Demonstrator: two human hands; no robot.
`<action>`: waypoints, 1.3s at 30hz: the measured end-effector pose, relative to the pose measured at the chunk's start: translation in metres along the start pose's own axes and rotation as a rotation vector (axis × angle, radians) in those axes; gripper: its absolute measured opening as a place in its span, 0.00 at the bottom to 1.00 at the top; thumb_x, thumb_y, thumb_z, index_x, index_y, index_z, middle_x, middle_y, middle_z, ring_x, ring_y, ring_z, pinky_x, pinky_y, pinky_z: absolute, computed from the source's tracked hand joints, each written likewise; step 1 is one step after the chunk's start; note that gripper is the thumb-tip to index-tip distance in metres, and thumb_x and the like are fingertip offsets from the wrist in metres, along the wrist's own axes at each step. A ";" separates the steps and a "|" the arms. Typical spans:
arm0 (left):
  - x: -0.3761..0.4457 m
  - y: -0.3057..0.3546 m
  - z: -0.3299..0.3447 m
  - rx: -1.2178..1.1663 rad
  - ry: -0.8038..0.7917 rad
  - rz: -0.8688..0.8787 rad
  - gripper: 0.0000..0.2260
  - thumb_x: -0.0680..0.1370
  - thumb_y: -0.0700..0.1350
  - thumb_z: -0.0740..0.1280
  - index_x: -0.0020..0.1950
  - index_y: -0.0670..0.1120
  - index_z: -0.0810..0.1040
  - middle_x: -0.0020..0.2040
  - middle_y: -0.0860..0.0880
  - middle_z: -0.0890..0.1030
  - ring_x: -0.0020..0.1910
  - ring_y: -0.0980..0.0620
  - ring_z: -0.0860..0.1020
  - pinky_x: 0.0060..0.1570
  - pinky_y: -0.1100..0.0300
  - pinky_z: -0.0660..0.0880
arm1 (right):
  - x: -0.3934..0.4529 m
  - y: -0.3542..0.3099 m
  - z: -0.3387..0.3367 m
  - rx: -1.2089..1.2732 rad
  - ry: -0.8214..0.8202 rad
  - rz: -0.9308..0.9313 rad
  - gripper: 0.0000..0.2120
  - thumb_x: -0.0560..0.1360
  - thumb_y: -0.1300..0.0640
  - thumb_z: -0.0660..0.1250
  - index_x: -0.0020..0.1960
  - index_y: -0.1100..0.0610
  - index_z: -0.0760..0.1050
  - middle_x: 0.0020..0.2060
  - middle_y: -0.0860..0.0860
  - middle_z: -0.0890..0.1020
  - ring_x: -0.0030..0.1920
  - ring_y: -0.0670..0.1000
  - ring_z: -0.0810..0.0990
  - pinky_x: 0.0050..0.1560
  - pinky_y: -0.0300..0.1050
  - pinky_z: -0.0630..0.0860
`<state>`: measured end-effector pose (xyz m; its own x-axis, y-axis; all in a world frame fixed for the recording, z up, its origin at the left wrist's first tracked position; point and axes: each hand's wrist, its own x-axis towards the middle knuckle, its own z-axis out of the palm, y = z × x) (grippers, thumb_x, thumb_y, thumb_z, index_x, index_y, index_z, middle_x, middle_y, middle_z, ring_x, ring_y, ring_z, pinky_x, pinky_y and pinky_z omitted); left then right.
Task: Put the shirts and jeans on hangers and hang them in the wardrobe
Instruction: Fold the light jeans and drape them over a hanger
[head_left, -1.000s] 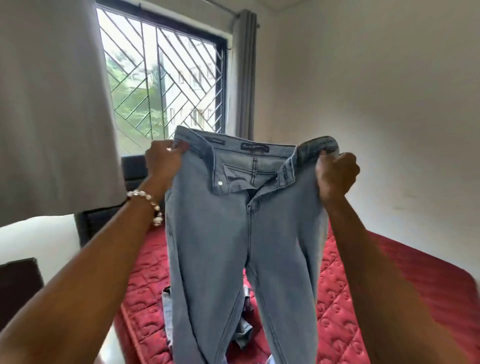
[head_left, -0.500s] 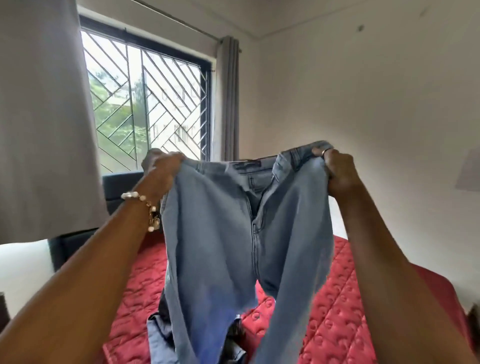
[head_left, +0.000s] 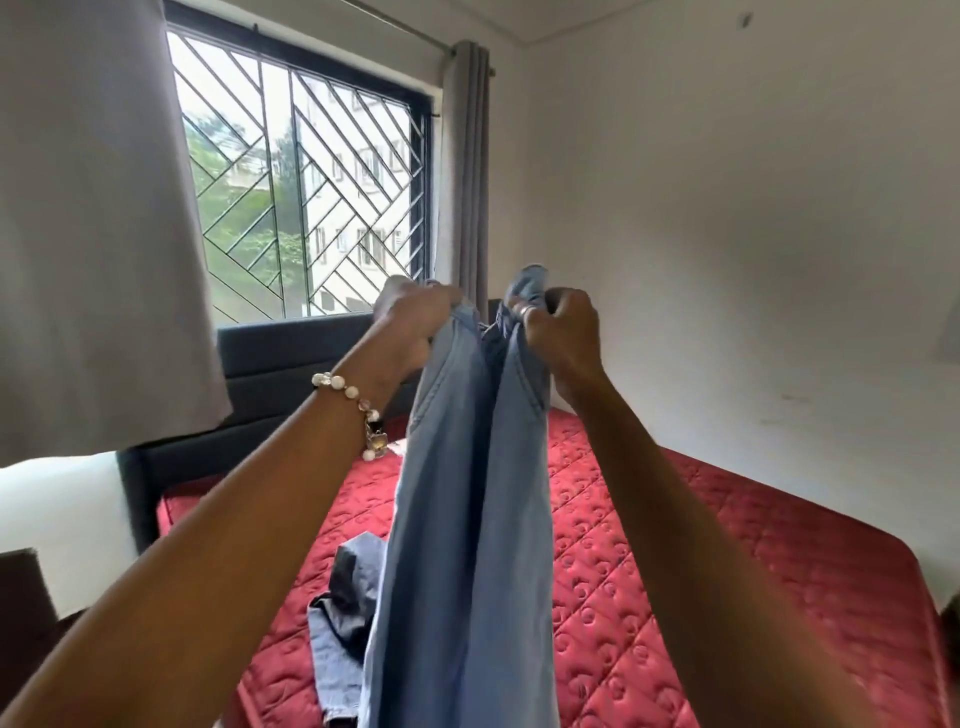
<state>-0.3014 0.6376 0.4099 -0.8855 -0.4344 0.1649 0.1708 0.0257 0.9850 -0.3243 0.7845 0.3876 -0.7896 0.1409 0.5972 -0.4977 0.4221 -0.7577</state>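
Jeans (head_left: 467, 493) hanging above bed (head_left: 727, 545), clothes (head_left: 343, 608) on it, window (head_left: 301, 182) behind left

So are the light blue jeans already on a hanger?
No, the light blue jeans are on no hanger; the left hand and right hand grip their waistband above the red bed.

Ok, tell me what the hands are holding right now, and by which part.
Both hands hold the light blue jeans by the waistband: the left hand grips one side, the right hand the other, legs hanging down.
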 end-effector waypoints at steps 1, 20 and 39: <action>-0.003 0.000 0.007 0.008 -0.009 0.016 0.10 0.67 0.39 0.76 0.43 0.39 0.77 0.42 0.42 0.82 0.38 0.48 0.81 0.41 0.54 0.82 | -0.003 -0.003 0.004 -0.022 -0.072 -0.071 0.11 0.74 0.52 0.68 0.38 0.59 0.77 0.32 0.49 0.78 0.32 0.48 0.74 0.34 0.41 0.66; -0.010 0.014 0.020 0.538 -0.607 0.869 0.22 0.73 0.38 0.72 0.65 0.44 0.71 0.56 0.52 0.78 0.52 0.67 0.74 0.55 0.73 0.70 | -0.004 0.022 -0.042 0.108 -0.310 -0.380 0.17 0.67 0.65 0.70 0.55 0.60 0.72 0.47 0.54 0.80 0.44 0.54 0.79 0.45 0.54 0.79; 0.019 0.077 0.033 0.653 0.545 1.086 0.15 0.74 0.41 0.63 0.60 0.47 0.78 0.53 0.47 0.82 0.56 0.47 0.75 0.64 0.51 0.65 | -0.056 0.120 -0.047 -0.350 0.327 -0.191 0.07 0.78 0.64 0.59 0.55 0.62 0.71 0.44 0.60 0.79 0.39 0.64 0.79 0.37 0.49 0.70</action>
<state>-0.3191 0.6616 0.4906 -0.1338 -0.2153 0.9673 0.2948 0.9233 0.2463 -0.3231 0.8697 0.2753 -0.5147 0.2809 0.8100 -0.4279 0.7346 -0.5266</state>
